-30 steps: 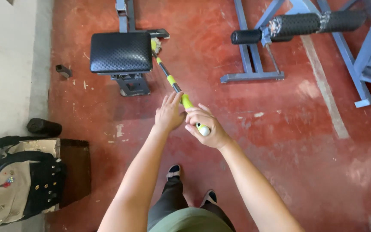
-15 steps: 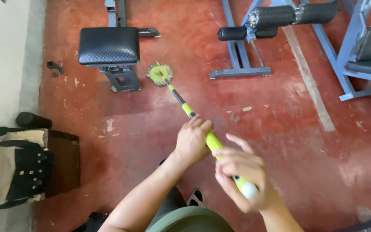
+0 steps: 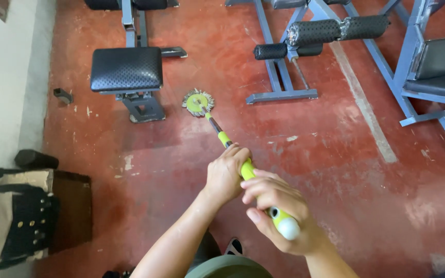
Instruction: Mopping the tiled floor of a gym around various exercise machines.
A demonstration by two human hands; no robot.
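Head view: both hands closed on the mop handle [image 3: 233, 152] — left hand [image 3: 226, 174] ahead, right hand [image 3: 276, 213] wrapping the end. Mop head [image 3: 198, 102] flat on worn red floor [image 3: 336, 170], just beside a black padded bench [image 3: 126, 69]; blue gym frames [image 3: 284, 77] behind, bag [image 3: 11, 221] at left.

Mop head [image 3: 198, 102] rests on the floor [image 3: 336, 170] between padded bench [image 3: 126, 69], left, and roller machine [image 3: 305, 38], right.

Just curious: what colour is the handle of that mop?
Bright yellow-green handle with a white end cap, seen in the head view.
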